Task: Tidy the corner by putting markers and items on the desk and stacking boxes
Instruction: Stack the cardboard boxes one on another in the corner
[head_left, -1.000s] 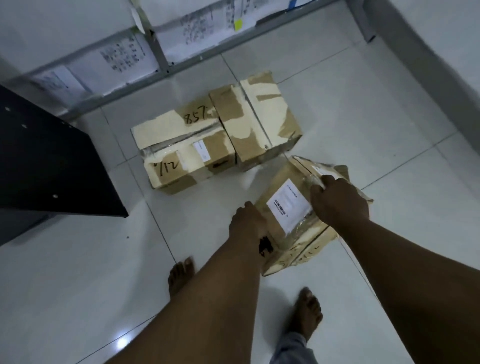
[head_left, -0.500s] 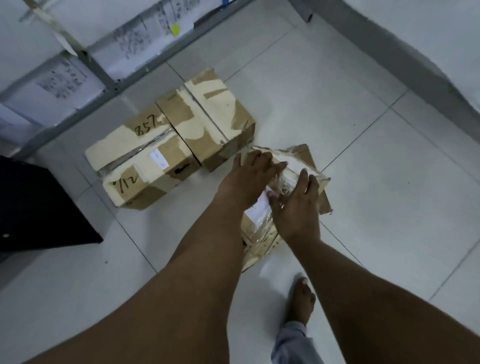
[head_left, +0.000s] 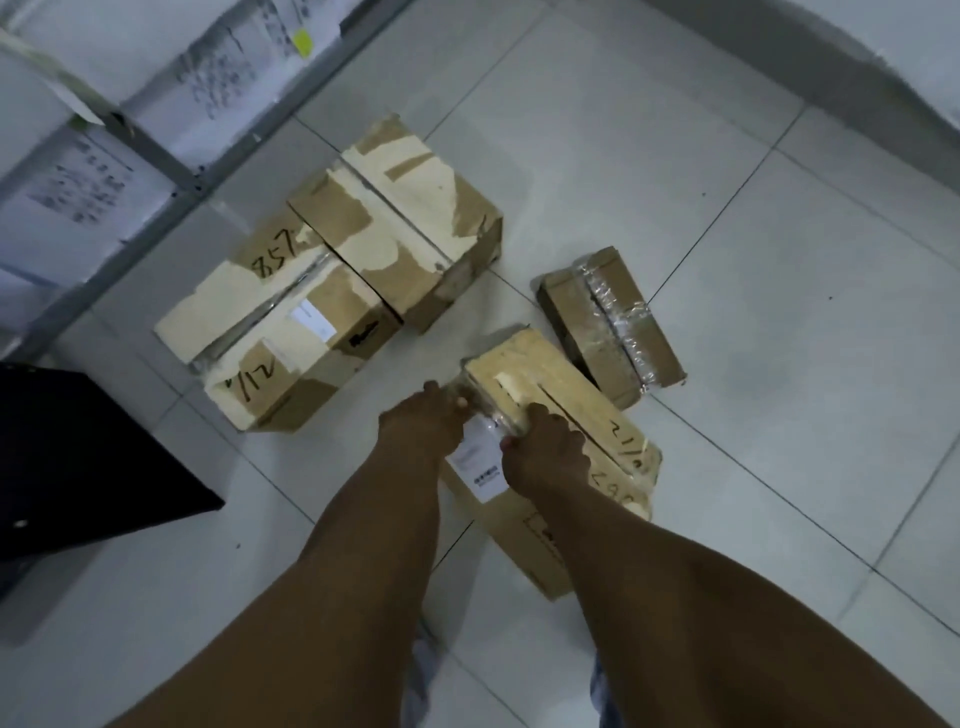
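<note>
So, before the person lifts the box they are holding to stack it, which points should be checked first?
1. Both hands on the held box: left hand and right hand grip its near end: ok.
2. Grip spread: both hands on one end only: not ok.
3. Tops of the two large boxes free for stacking: ok.
4. Small taped box apart from the held box: ok.
5. Weight of the held box: cannot tell.

Four boxes are seen on the floor (head_left: 779, 260). Two big boxes (head_left: 275, 332) (head_left: 400, 228) lie touching, farther back and left. A small box (head_left: 608, 322) lies right. The near box (head_left: 561, 457) is just before it.
</note>
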